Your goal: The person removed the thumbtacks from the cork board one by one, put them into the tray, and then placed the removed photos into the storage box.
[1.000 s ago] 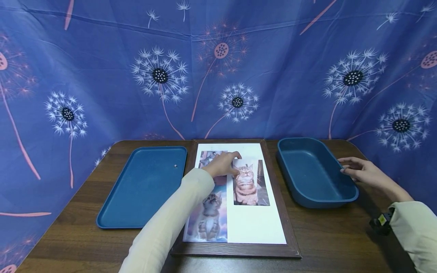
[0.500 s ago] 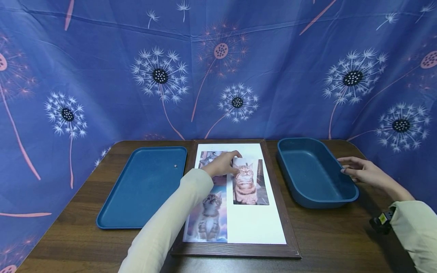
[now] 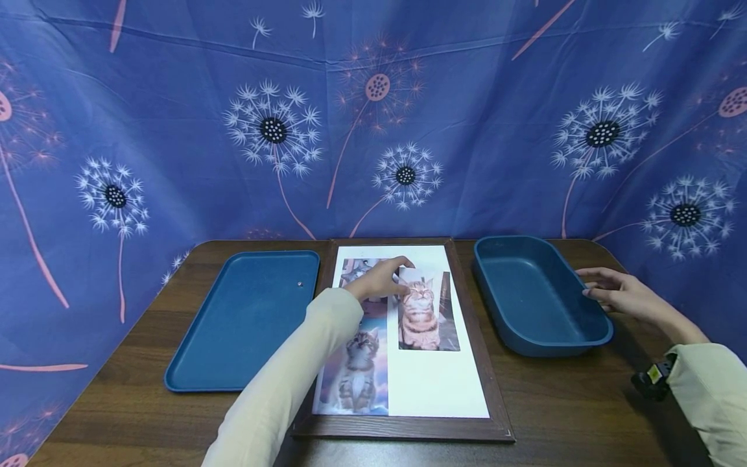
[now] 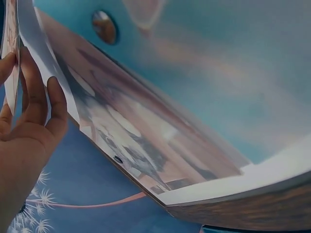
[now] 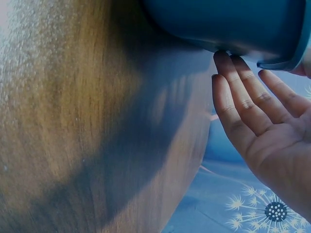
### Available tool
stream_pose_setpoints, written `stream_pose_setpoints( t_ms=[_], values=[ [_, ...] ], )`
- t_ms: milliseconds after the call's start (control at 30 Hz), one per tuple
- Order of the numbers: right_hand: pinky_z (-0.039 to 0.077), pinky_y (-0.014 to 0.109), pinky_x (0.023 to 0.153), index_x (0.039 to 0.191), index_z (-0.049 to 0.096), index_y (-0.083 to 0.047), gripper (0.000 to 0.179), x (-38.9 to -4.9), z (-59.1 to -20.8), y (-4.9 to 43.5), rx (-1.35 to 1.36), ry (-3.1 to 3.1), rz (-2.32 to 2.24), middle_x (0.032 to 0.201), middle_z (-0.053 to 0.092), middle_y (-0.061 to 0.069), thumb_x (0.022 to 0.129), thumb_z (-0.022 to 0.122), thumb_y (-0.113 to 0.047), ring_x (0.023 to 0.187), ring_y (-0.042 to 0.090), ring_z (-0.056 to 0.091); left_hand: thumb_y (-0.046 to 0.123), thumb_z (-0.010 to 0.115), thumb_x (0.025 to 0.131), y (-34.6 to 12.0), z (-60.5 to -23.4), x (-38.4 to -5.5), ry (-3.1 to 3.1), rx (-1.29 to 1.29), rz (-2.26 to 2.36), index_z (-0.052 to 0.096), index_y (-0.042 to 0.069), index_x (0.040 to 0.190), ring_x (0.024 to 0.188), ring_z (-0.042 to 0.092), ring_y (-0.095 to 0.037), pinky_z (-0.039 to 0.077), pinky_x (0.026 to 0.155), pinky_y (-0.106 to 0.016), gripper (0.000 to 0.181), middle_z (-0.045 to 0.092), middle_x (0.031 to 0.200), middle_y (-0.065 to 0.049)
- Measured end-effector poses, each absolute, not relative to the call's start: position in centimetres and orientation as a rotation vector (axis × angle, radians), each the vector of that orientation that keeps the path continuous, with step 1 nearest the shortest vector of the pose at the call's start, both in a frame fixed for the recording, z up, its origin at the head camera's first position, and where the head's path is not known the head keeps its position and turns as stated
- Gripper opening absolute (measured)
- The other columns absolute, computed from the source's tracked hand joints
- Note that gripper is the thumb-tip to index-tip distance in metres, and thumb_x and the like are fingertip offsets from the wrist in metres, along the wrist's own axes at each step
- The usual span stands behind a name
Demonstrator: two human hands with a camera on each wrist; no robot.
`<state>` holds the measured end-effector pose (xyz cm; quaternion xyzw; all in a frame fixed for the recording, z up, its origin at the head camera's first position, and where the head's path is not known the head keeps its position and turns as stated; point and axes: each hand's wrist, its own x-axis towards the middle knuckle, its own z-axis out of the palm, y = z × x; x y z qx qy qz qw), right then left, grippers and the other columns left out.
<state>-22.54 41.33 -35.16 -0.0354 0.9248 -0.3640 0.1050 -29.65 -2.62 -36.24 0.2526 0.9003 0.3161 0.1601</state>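
- Blue cloth printed with dandelions hangs behind our brown wooden table.
- We have a dark wooden frame lying flat in the middle, around a white board.
- Our left hand clamps a cat photo between thumb and fingers at its upper left edge; one other fingertip stands free of the sheet.
- That photo is over the right half of the board; we cannot tell whether its lower edge touches. Nor can we tell whether the dark strip along its right side belongs to it.
- On the board's left half we see a kitten photo and, above it, a grey cat photo, partly hidden by our hand. Shiny round buttons sit on these two.
- Left of the frame is our shallow blue tray, bearing one small shiny piece.
- Our right hand touches the deep blue tub right of the frame, fingers nearly straight and slightly apart; whether its thumb presses the rim, we cannot tell.
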Motion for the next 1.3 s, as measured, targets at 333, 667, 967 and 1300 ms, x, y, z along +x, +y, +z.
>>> stream_pose_setpoints(
  t_ms=[333, 667, 967, 1300],
  values=[
    [0.049, 0.028, 0.066, 0.136, 0.029, 0.002, 0.052, -22.5, -35.2, 41.4, -0.115, 2.728, -1.063, 0.125, 0.045, 0.034, 0.097, 0.043, -0.028, 0.082, -0.011, 0.052, 0.010, 0.064, 0.085, -2.7, -35.6, -29.8, 2.509, 0.715, 1.022, 0.044, 0.014, 0.130, 0.124, 0.045, -0.031, 0.043, 0.094, -0.040, 0.049, 0.039, 0.141, -0.014],
    [0.049, 0.028, 0.066, 0.138, 0.028, 0.000, 0.053, -22.5, -35.2, 41.3, -0.107, 2.711, -1.077, 0.128, 0.042, 0.036, 0.097, 0.043, -0.030, 0.083, -0.011, 0.052, 0.003, 0.063, 0.084, -2.6, -35.0, -30.1, 2.469, 0.740, 1.110, 0.044, 0.014, 0.132, 0.112, 0.053, -0.027, 0.047, 0.072, -0.027, 0.052, 0.033, 0.145, -0.011],
    [0.049, 0.029, 0.066, 0.137, 0.029, 0.000, 0.052, -22.5, -35.2, 41.4, -0.098, 2.709, -1.081, 0.127, 0.043, 0.035, 0.097, 0.043, -0.029, 0.083, -0.009, 0.053, 0.005, 0.061, 0.086, -2.5, -34.0, -30.2, 2.438, 0.727, 1.164, 0.043, 0.015, 0.133, 0.125, 0.043, -0.028, 0.048, 0.078, -0.030, 0.051, 0.027, 0.148, -0.007],
    [0.050, 0.029, 0.067, 0.137, 0.028, 0.000, 0.051, -22.5, -35.1, 41.3, -0.102, 2.714, -1.074, 0.128, 0.040, 0.037, 0.097, 0.042, -0.029, 0.083, -0.012, 0.051, 0.008, 0.060, 0.087, -1.5, -33.1, -30.4, 2.429, 0.704, 1.195, 0.042, 0.016, 0.134, 0.128, 0.039, -0.026, 0.047, 0.087, -0.034, 0.051, 0.031, 0.147, -0.005]
  ],
)
